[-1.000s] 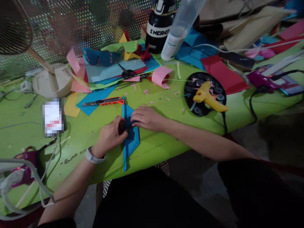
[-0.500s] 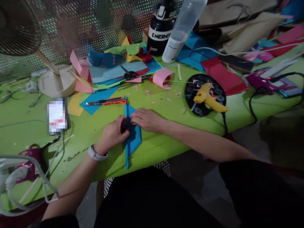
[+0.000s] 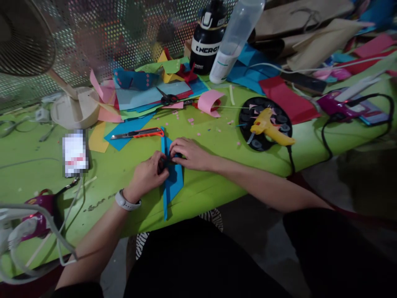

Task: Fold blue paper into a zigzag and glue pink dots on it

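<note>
Near the front edge of the green counter (image 3: 201,192), right before you, lies the blue paper piece (image 3: 175,182), with a narrow blue strip (image 3: 165,207) running along its left side; whether strip and piece are joined, you cannot tell from this view. Your left hand (image 3: 151,169) is at the strip, its fingers curled inward and its thumb laid toward the paper. Your right hand (image 3: 190,154) comes in from the other side, fingers bent over the upper part of the paper. Your hands nearly meet there, and your own fingers hide the contact, so whether either grip is pinched together on the paper cannot be told. You wear a pale wristband (image 3: 126,201) on your left wrist.

Just beyond your hands, an orange cutter (image 3: 148,132) lies with its blade pointing left, partly across a flat blue sheet (image 3: 119,142), its handle end close by the strip's far end. Left of that sheet are a yellow paper (image 3: 98,137) and a phone (image 3: 74,153) with its screen blurred out. Farther back you have scissors (image 3: 168,99) on stacked paper and a curled pink paper (image 3: 210,101). To your right, a yellow glue gun (image 3: 267,126) rests on a round black tray (image 3: 246,118).
</note>
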Tool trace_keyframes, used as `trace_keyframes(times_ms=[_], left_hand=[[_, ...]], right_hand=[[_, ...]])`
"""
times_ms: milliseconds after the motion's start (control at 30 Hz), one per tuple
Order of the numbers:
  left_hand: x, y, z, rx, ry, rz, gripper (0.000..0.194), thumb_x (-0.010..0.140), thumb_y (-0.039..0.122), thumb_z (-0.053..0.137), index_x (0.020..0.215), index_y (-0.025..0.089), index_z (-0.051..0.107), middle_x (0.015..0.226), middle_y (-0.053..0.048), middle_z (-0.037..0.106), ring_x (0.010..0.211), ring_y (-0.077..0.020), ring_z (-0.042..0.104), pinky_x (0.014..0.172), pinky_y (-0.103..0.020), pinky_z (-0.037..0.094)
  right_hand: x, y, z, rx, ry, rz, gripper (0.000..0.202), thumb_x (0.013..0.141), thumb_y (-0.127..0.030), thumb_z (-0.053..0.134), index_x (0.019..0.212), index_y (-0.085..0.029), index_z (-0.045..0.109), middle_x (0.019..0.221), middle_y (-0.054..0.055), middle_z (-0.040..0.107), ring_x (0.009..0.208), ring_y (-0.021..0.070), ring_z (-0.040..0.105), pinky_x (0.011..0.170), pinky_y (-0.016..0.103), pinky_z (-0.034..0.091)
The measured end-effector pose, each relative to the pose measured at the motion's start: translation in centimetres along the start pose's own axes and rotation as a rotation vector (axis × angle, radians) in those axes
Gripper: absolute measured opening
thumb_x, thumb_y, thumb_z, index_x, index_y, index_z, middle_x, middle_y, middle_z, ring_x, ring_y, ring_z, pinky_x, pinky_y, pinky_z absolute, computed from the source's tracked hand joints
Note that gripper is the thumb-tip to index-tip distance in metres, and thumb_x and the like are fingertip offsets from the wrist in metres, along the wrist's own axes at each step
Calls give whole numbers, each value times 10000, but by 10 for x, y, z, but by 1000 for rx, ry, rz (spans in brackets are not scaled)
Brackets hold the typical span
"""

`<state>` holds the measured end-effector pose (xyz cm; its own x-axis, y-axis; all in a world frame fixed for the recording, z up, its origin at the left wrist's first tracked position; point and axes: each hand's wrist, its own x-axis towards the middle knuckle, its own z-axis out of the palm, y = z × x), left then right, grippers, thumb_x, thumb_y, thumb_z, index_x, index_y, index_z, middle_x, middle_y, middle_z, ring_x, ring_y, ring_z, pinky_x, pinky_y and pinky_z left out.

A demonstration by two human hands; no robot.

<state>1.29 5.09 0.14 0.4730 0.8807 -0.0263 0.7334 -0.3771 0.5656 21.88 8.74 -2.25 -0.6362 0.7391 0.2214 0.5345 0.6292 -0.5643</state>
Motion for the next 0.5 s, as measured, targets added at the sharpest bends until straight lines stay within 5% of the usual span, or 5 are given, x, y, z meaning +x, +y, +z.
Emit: trace_keyframes(times_ms=[500], left_hand=[[0,9,0,13,38,-102,147,862,243,490,1007,219,479,728,13,603,579,-129,542,541,-251,367]], right_hand=[[-2,14,-11,164,-53,-130,78,893,-272,629,897,-220,686,1105,72,610,1049,198,559,938,375,443]])
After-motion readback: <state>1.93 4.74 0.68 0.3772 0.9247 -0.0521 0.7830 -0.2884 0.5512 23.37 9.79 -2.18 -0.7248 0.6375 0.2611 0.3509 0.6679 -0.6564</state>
